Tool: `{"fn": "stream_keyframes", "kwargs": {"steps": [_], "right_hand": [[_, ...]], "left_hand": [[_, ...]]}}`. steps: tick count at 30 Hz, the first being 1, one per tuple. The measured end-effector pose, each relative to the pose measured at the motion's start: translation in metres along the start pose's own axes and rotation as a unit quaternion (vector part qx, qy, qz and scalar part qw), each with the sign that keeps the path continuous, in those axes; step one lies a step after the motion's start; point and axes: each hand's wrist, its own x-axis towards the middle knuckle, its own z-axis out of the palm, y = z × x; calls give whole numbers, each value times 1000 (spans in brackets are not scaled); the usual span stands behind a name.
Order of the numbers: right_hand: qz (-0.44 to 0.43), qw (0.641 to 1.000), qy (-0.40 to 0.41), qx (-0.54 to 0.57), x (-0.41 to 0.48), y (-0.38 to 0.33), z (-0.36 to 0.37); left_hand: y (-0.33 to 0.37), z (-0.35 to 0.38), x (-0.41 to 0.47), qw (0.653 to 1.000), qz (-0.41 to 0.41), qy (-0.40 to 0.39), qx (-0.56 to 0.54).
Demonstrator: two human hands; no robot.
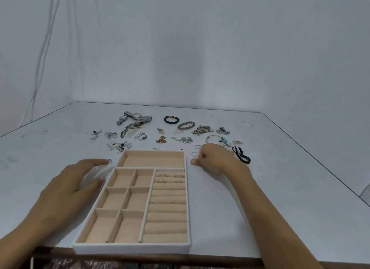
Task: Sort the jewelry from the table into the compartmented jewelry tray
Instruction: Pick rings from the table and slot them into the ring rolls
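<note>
White surface (290,178), pale wall (200,48). Jewelry (184,139) scattered behind tray (132,247). Left hand (68,186) flat, fingers straight; right hand (214,158) curled, grip unclear.

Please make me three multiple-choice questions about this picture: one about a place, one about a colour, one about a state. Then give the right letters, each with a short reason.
1. Where do the rings in the tray sit?
A) at the far end of the ring rolls
B) in the long far compartment
C) in the nearest left compartment

2. What colour is the lining of the tray?
A) black
B) peach
C) dark green

3. How is the left hand?
A) gripping a watch
B) inside the tray
C) open, to the left of the tray

Answers: 1 A, the rings stand between the farthest rolls. 2 B, every compartment shows peach fabric. 3 C, its fingers are straight beside the tray's left wall.
</note>
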Motion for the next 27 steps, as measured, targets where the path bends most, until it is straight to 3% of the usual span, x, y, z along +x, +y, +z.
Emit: {"fn": "stream_keyframes", "kwargs": {"steps": [6, 10, 15, 19, 22, 27], "right_hand": [[-32, 996, 23, 84, -1, 5, 7], [-48, 976, 63, 205, -6, 9, -1], [-21, 938, 181, 295, -5, 26, -13], [-5, 912, 241, 332, -5, 37, -15], [-8, 891, 252, 378, -8, 38, -16], [-13, 895, 253, 369, -7, 35, -18]], "left_hand": [[67, 10, 49, 993, 101, 12, 52], [115, 39, 87, 978, 175, -60, 101], [151, 93, 121, 942, 188, -147, 237], [158, 123, 132, 924, 169, -152, 308], [157, 133, 134, 926, 143, -135, 321], [156, 135, 137, 943, 99, -148, 283]]}}
